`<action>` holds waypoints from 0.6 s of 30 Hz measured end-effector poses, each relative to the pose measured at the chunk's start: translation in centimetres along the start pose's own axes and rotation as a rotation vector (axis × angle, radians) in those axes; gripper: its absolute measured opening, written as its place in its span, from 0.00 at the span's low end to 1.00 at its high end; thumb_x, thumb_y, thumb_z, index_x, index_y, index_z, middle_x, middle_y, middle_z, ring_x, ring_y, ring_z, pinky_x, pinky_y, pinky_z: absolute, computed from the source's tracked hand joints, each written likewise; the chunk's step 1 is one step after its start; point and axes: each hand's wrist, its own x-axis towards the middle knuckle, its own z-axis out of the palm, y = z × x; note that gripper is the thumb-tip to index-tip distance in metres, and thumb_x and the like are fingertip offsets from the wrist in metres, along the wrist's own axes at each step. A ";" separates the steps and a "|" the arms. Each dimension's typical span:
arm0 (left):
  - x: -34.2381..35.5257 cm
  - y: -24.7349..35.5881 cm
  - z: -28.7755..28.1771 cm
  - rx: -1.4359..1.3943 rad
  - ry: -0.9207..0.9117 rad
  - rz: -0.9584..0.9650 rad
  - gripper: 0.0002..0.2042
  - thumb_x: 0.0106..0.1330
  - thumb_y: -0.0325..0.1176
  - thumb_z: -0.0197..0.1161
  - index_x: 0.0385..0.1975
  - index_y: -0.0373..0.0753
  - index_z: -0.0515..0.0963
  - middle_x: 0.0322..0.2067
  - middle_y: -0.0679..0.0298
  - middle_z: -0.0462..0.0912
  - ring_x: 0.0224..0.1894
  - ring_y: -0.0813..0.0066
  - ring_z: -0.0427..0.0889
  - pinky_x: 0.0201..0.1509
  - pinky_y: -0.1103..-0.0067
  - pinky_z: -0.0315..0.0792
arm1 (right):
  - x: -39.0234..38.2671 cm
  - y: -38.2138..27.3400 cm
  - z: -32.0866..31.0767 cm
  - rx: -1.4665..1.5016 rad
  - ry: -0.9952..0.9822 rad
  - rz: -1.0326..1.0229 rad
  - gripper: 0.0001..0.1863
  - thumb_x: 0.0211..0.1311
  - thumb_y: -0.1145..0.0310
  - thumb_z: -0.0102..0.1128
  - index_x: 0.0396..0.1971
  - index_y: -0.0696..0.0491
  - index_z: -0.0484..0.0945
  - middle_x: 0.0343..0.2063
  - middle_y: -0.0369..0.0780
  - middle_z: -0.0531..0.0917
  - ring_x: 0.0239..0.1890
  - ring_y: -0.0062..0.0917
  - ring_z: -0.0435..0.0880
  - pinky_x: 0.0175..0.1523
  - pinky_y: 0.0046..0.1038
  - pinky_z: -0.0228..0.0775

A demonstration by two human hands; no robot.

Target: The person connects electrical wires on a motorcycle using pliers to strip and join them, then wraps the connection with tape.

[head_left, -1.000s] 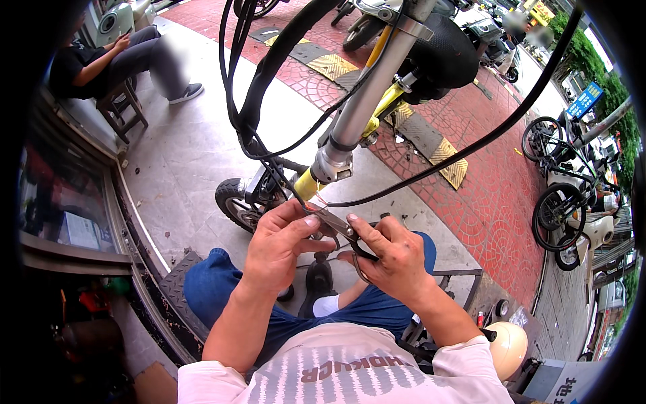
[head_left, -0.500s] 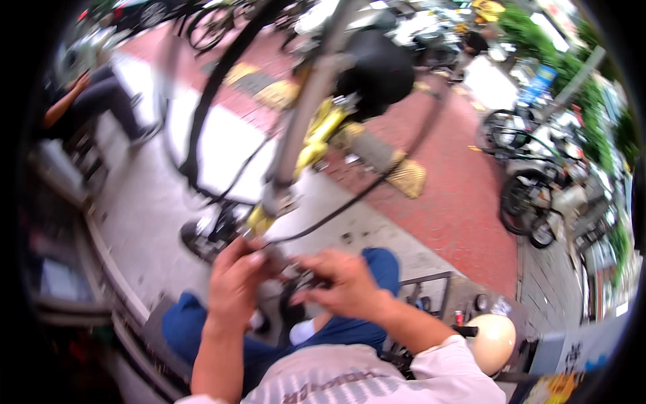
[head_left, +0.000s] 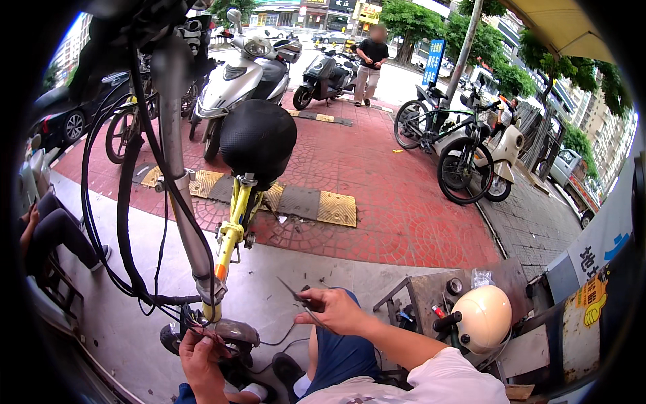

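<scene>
My left hand point(head_left: 202, 363) is closed in a pinch on a bunch of thin wires point(head_left: 214, 337), beside the lower end of a yellow-framed folding bike point(head_left: 232, 232). My right hand point(head_left: 336, 311) is raised to the right of them, apart from the bike. It grips a slim, dark, pointed tool point(head_left: 293, 292) whose tip points up and left; its exact kind is unclear. From the bike's silver stem point(head_left: 178, 135), black cables point(head_left: 124, 222) hang in loops. Its wheel point(head_left: 239, 333) is partly hidden behind my left hand.
To the right stands a low work table point(head_left: 424, 289) with a roll of tape point(head_left: 455, 286) and a cream helmet point(head_left: 486, 318). The bike's black saddle point(head_left: 259, 141) rises ahead. A seated person point(head_left: 54, 229) is at the left. Beyond are a white scooter point(head_left: 252, 74), bicycles point(head_left: 464, 155) and a standing person point(head_left: 370, 60).
My hands were close together at the base of the stem. Now they are apart: the left lower at the wires, the right raised with the pointed tool. The view has tilted up.
</scene>
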 end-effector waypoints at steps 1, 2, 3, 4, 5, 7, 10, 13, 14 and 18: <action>0.0 0.0 0.2 -0.002 -0.021 0.009 0.04 0.66 0.29 0.57 0.37 0.38 0.73 0.30 0.62 0.78 0.32 0.74 0.80 0.25 0.76 0.81 | -1.1 1.1 -1.1 -0.080 0.053 -0.014 0.35 0.56 0.48 0.78 0.54 0.59 0.81 0.30 0.38 0.85 0.33 0.18 0.79 0.41 0.24 0.73; 0.0 -0.3 0.4 -0.016 -0.016 -0.001 0.04 0.67 0.30 0.57 0.38 0.38 0.73 0.30 0.62 0.78 0.33 0.74 0.80 0.25 0.76 0.81 | -2.3 2.1 -2.4 -0.096 0.038 0.071 0.38 0.53 0.40 0.75 0.55 0.55 0.82 0.34 0.45 0.87 0.35 0.34 0.86 0.43 0.33 0.76; 0.0 -0.4 0.0 -0.028 0.000 -0.006 0.05 0.67 0.30 0.58 0.38 0.38 0.73 0.30 0.62 0.78 0.33 0.74 0.81 0.25 0.76 0.81 | -3.4 2.4 -3.5 -0.133 0.023 0.119 0.36 0.55 0.43 0.73 0.55 0.55 0.81 0.34 0.45 0.87 0.36 0.35 0.86 0.44 0.33 0.76; -0.1 -0.5 -0.3 -0.040 0.015 -0.012 0.05 0.67 0.31 0.58 0.38 0.38 0.73 0.31 0.62 0.78 0.33 0.74 0.81 0.26 0.76 0.81 | -4.5 2.6 -4.5 -0.170 0.008 0.168 0.34 0.57 0.46 0.72 0.56 0.55 0.81 0.35 0.45 0.87 0.36 0.36 0.86 0.45 0.34 0.76; 0.0 -0.7 -0.1 -0.073 -0.004 -0.013 0.05 0.68 0.30 0.57 0.39 0.38 0.73 0.31 0.61 0.78 0.34 0.74 0.81 0.26 0.75 0.83 | -6.0 3.4 -5.7 -0.257 0.040 0.188 0.31 0.57 0.50 0.71 0.56 0.55 0.81 0.36 0.45 0.87 0.38 0.38 0.86 0.47 0.35 0.77; 0.1 -0.7 -0.1 -0.125 -0.041 -0.028 0.04 0.69 0.28 0.56 0.40 0.36 0.73 0.32 0.61 0.78 0.34 0.73 0.81 0.27 0.74 0.85 | -8.6 5.2 -7.1 -0.372 0.091 0.247 0.26 0.58 0.58 0.67 0.54 0.55 0.81 0.39 0.49 0.88 0.42 0.45 0.86 0.50 0.40 0.77; 0.2 -0.7 -0.1 -0.043 -0.069 -0.016 0.07 0.71 0.33 0.55 0.43 0.38 0.73 0.34 0.62 0.78 0.36 0.76 0.80 0.30 0.77 0.83 | -12.4 7.6 -7.5 -0.528 0.164 0.316 0.24 0.58 0.57 0.65 0.52 0.54 0.82 0.38 0.51 0.88 0.44 0.47 0.86 0.50 0.43 0.77; 0.3 -0.5 -1.0 0.005 -0.154 -0.038 0.08 0.74 0.36 0.54 0.45 0.42 0.72 0.37 0.64 0.76 0.39 0.78 0.79 0.34 0.79 0.79 | -16.1 8.8 -6.7 -0.594 0.160 0.452 0.23 0.58 0.56 0.64 0.50 0.54 0.83 0.36 0.51 0.88 0.41 0.48 0.87 0.48 0.47 0.78; 0.5 -0.4 -1.4 0.007 -0.186 -0.041 0.06 0.75 0.36 0.53 0.46 0.43 0.72 0.38 0.66 0.76 0.39 0.77 0.77 0.35 0.79 0.77 | -17.3 9.1 -6.7 -0.590 0.146 0.500 0.23 0.58 0.56 0.64 0.50 0.54 0.83 0.36 0.52 0.88 0.41 0.48 0.87 0.48 0.47 0.78; 0.7 0.1 -2.6 0.060 -0.133 -0.042 0.07 0.75 0.35 0.54 0.47 0.44 0.72 0.40 0.65 0.77 0.39 0.77 0.78 0.36 0.81 0.75 | -21.1 10.0 -6.6 -0.555 0.165 0.592 0.23 0.57 0.57 0.65 0.50 0.54 0.80 0.34 0.52 0.87 0.40 0.49 0.87 0.47 0.47 0.78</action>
